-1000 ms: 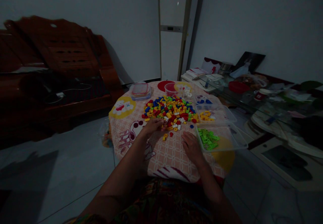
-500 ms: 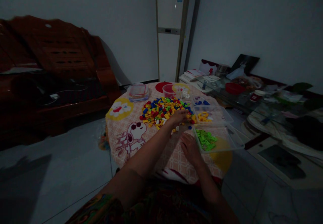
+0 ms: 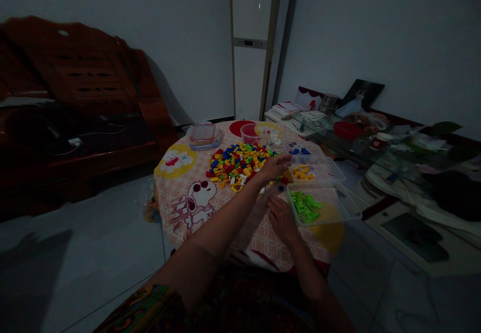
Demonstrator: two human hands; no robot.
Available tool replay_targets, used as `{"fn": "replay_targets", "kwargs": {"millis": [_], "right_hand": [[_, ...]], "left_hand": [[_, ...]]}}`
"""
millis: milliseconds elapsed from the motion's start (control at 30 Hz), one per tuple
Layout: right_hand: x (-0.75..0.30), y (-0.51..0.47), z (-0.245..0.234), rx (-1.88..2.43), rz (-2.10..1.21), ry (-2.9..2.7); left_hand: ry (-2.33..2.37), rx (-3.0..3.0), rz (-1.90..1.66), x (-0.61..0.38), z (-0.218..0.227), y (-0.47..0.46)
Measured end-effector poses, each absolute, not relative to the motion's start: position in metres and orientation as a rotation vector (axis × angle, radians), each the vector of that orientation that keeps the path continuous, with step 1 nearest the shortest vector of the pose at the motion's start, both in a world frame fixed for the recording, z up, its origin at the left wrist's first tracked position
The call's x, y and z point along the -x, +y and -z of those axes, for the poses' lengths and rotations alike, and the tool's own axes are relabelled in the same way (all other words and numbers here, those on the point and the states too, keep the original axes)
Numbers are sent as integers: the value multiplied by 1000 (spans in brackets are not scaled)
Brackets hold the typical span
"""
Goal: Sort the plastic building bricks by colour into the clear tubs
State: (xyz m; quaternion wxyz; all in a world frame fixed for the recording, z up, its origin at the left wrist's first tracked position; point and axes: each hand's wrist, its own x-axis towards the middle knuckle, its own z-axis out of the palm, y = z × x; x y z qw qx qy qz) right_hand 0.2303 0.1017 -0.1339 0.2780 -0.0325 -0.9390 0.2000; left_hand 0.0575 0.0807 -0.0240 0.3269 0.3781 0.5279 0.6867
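Note:
A heap of small coloured bricks (image 3: 235, 161) lies in the middle of a round table with a cartoon-print cloth (image 3: 195, 200). My left hand (image 3: 274, 166) reaches across over the right edge of the heap, next to a clear tub of yellow bricks (image 3: 313, 169); its fingers look loosely curled and what they hold is too dark to see. My right hand (image 3: 280, 218) rests flat on the cloth beside a clear tub of green bricks (image 3: 319, 204).
More clear tubs (image 3: 203, 135) and a red-bottomed cup (image 3: 251, 132) stand at the table's far side. A wooden sofa (image 3: 75, 107) is at the left, a tall white air conditioner (image 3: 250, 42) behind, a cluttered glass table (image 3: 376, 137) at the right.
My left hand has moved from the near left edge of the heap across to its right side, by the yellow tub. My right hand has stayed on the cloth.

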Motion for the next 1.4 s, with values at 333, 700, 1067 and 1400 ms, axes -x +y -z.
{"fn": "replay_targets", "kwargs": {"millis": [333,700,1067,1400], "right_hand": [[-233,99,129,81,-568,-2513],[-232,101,132,72,-541,-2509],[-231,100,132,70,-544,-2491],[-231,101,133,71,-540,-2500]], "left_hand": [[2244,-1124,-1308,-35,37,-34],[2661,-1105,-606,-75,49,-72],[2386,-1092,-1072,-57,56,-71],[1843,-758,-1599,-65,56,12]]}}
